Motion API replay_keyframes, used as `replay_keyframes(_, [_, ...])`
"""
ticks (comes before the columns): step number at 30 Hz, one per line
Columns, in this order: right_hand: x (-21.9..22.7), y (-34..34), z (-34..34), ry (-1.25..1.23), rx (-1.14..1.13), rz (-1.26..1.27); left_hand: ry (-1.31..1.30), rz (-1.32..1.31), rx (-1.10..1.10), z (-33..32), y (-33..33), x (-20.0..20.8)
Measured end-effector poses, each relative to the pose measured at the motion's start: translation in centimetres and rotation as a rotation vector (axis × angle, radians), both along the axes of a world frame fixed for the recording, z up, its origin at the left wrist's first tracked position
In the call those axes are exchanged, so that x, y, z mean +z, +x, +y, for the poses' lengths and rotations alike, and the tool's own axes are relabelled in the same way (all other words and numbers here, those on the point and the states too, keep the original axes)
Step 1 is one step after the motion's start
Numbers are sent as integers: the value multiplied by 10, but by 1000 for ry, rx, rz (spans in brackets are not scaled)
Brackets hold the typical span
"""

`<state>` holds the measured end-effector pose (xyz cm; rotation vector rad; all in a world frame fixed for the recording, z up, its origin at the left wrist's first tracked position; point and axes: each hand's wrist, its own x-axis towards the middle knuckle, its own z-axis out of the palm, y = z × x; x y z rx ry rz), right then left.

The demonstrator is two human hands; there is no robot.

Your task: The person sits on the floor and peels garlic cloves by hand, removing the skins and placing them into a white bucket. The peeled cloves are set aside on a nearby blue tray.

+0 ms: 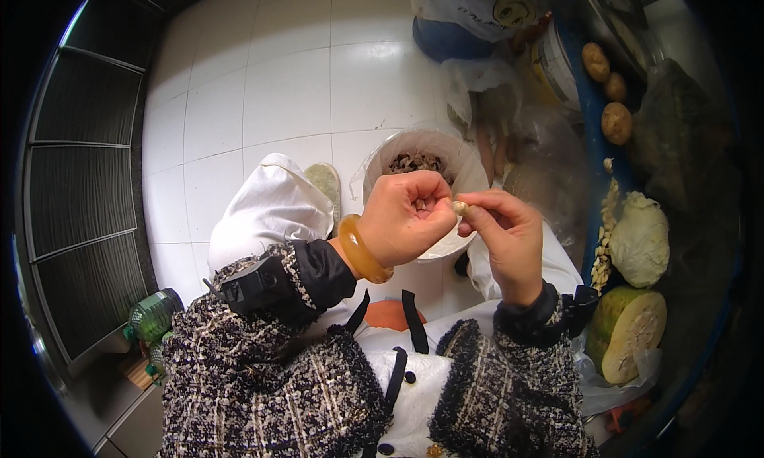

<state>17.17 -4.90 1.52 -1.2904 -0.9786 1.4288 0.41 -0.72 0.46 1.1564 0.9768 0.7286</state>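
Note:
Between the fingertips of both hands is a small pale garlic clove [459,208]. My left hand [404,215], with an amber bangle at the wrist, is curled closed, its thumb and forefinger pinching one side of the clove. Small bits show in its curled palm, too shaded to name. My right hand [509,239] pinches the other side with thumb and fingers. Below both hands stands a round waste bin [371,163] with a clear plastic liner, dark brown scraps [414,162] inside. Off to the right, several garlic cloves [605,239] lie in a strip along a blue edge.
Beside the cloves are a pale cabbage [641,239] and a cut green melon or gourd [629,335]. Three potatoes [617,124] sit farther back. Plastic bags [481,80] and a blue tub [450,40] stand beyond the bin. Green bottles [153,315] are at left by dark cabinets [83,179].

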Motion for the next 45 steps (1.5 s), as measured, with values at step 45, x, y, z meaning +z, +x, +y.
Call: replay_keyframes(45, [-5, 3, 2, 91, 13, -193, 84, 218, -38, 2, 1, -7])
